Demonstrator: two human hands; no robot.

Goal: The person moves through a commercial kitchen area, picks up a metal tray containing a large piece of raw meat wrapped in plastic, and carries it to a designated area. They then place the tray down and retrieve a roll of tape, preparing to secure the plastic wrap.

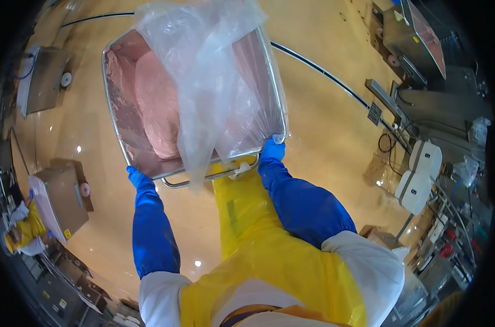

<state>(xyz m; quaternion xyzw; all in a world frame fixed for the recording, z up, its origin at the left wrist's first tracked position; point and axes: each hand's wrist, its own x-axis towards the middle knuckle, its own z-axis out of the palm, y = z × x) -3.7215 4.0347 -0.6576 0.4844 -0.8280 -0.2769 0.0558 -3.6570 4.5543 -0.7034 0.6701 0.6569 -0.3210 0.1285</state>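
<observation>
In front of me stands a metal tub cart (112, 103) with a tubular rim, holding a mass of pale pink ground meat or paste (157, 106). A clear plastic sheet (204, 71) lies over its middle and right side, leaving the left part uncovered. My left hand (139, 177), in a blue glove, is closed on the near left corner of the rim. At the near right corner my right hand (273, 150), also blue-gloved, is closed on the sheet's gathered edge against the rim. Between my hands a bent handle bar (204, 179) juts from the cart's near side.
A drain channel (324, 71) curves across the tan floor behind the cart. Other metal tubs stand at the left (62, 199), far left (43, 79) and far right (405, 41). White control boxes (419, 177) on a post and machinery are to the right. Another person (32, 226) works at far left.
</observation>
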